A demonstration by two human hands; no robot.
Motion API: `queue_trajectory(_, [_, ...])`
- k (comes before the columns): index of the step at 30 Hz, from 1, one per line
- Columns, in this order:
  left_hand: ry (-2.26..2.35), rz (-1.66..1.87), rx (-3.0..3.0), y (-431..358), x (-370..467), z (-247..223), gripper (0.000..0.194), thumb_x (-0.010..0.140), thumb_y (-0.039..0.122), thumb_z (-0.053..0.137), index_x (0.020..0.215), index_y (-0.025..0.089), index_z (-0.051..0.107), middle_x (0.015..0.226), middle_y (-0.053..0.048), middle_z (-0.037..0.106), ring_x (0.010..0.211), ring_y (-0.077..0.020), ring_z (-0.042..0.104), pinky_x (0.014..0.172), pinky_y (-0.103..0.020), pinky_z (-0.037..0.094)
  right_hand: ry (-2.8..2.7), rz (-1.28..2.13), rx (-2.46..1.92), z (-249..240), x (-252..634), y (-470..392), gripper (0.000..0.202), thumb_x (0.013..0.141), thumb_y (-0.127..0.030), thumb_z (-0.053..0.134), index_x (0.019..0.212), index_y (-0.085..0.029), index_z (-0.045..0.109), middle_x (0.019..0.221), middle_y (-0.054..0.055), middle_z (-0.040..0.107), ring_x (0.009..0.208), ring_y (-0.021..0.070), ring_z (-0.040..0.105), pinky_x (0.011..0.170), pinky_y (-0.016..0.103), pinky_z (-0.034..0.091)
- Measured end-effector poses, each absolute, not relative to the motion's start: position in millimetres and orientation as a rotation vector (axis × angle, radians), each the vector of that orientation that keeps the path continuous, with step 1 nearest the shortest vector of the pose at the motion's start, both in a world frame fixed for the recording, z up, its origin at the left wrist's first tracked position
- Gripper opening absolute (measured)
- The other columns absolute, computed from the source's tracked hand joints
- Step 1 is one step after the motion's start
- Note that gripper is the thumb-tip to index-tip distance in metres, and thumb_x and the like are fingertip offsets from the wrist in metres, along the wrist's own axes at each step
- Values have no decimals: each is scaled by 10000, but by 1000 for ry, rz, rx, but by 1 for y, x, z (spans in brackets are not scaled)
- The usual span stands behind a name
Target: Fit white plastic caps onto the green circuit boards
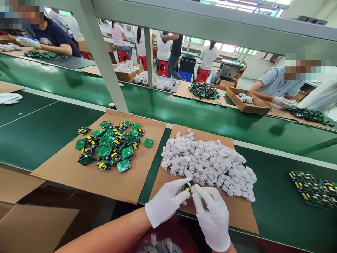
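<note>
Both of my hands wear white gloves and meet over the cardboard's near edge. My left hand (168, 198) grips a small circuit board (187, 187) with a yellow component between thumb and fingers. At the board's right side, my right hand (212, 212) has its thumb and fingertips pinched together; whatever is between them blends with the glove. Just beyond the hands lies a heap of small white pieces (205, 160) on a cardboard sheet (243, 216). To the left, a loose pile of green circuit boards (109, 144) rests on another cardboard sheet (63, 160).
Several boards stand in neat rows (310, 189) on the green bench at the right. A grey frame post (105, 52) rises ahead. Across the green conveyor (168, 105), co-workers sit by board piles (204, 90) and an open box (247, 105). A white glove (10, 98) lies far left.
</note>
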State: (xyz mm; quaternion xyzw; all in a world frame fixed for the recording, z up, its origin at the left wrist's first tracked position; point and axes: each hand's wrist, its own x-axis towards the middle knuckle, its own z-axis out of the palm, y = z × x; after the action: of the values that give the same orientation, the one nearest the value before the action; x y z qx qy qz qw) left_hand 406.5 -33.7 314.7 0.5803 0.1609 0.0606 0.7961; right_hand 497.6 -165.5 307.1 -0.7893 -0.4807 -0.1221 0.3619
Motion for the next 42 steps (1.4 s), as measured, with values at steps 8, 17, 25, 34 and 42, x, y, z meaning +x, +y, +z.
queue_trajectory(8, [329,104,1129,-30,410,315,428,770,388,600,1150,191,595,928,-60,642,746,-150,564,594,-225,456,-1435,-260,-2088,313,507,-169,381,865,-302,552,1237,-223,537,951,75,632,825,184,608,703,311,506])
queue_trajectory(17, [341,47,1074,-34,407,318,492,711,480,651,1057,135,587,886,-44,594,720,-115,518,610,-219,457,-1468,-480,-2076,311,507,-167,187,841,-236,590,1017,-221,654,782,52,608,677,163,562,596,294,449])
queue_trajectory(25, [377,121,1029,-37,417,312,436,625,374,744,941,99,623,765,-40,617,622,-107,540,587,-223,466,-1395,-248,-2049,305,500,-161,356,779,-280,628,1134,-251,618,1176,111,526,977,250,557,794,404,509])
queue_trajectory(34, [221,-34,886,-36,412,312,434,763,432,631,1088,145,619,748,-37,607,548,-66,548,506,-162,483,-1266,-70,-1888,307,501,-164,204,796,-221,636,961,-326,695,1123,53,563,922,199,576,775,341,505])
queue_trajectory(42, [302,60,963,-38,412,312,406,712,414,689,973,109,632,690,-38,596,517,-80,542,396,-141,445,-895,474,-1681,296,506,-171,655,820,-523,533,1395,-301,312,1325,74,503,1112,256,527,914,411,459])
